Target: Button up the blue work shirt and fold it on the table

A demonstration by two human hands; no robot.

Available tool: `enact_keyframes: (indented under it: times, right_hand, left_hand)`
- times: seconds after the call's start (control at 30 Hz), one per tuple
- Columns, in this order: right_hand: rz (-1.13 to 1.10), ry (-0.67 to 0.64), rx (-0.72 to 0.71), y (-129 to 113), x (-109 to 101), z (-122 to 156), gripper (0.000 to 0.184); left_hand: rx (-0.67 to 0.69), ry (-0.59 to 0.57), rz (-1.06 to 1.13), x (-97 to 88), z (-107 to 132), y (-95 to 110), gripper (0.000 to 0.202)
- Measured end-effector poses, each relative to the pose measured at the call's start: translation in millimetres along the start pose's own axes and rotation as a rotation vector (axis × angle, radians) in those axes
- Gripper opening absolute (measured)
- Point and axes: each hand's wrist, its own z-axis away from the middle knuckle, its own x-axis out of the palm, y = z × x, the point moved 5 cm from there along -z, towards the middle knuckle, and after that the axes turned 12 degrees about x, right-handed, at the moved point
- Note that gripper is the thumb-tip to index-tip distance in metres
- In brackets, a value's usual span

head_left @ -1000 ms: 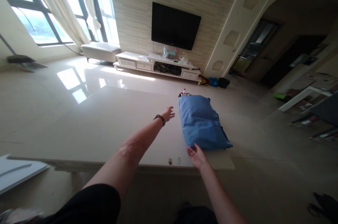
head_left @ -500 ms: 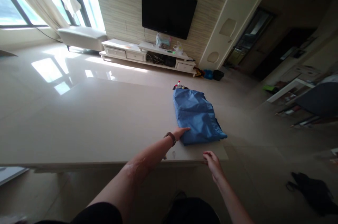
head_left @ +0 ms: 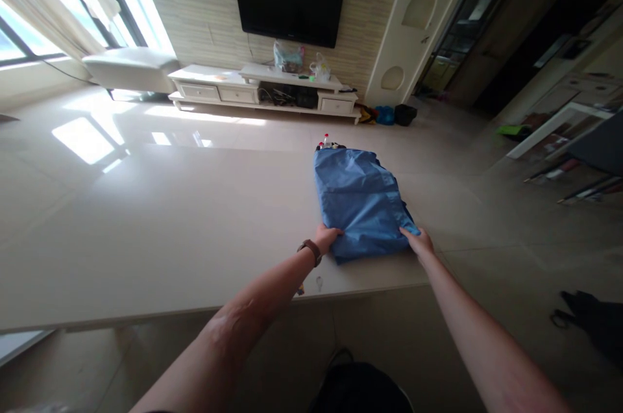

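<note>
A folded blue cloth [head_left: 360, 202], creased and shiny, lies at the right end of the pale table [head_left: 195, 231]. My left hand [head_left: 328, 237], with a brown watch [head_left: 310, 252] on its wrist, grips the cloth's left edge, thumb on top and fingers hidden beneath. My right hand [head_left: 419, 243] is closed on the near right corner of the cloth, again with the thumb above. Just past the far edge of the cloth stand small bottles with red caps [head_left: 326, 140], partly hidden by it.
Small stickers or marks [head_left: 319, 283] show near the table's front edge. Beyond the table stand a low white TV cabinet [head_left: 233, 93] and a pale bench [head_left: 131, 70]. A dark bag-like item [head_left: 594, 319] lies on the floor at right, below a dark chair [head_left: 596, 147].
My right hand has moved up and right from the table's front edge and taken hold of the cloth's corner. My left hand stays on the left edge. The camera view has tilted down slightly.
</note>
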Motion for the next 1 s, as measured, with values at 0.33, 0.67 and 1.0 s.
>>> enact_keyframes:
  times: [0.33,0.67,1.0]
  right_hand:
    - [0.291,-0.021,-0.251,6.2,28.8,81.4,0.029]
    - [0.633,-0.134,-0.41,-13.7,77.1,233.0,0.034]
    - [0.731,-0.298,-0.629,-42.1,127.0,382.3,0.043]
  left_hand:
    - [0.01,0.1,-0.173,-68.6,6.1,-5.2,0.047]
    - [0.001,0.222,-0.327,-211.4,98.4,-8.3,0.037]
    - [0.034,0.473,-0.744,-362.5,216.7,14.2,0.073]
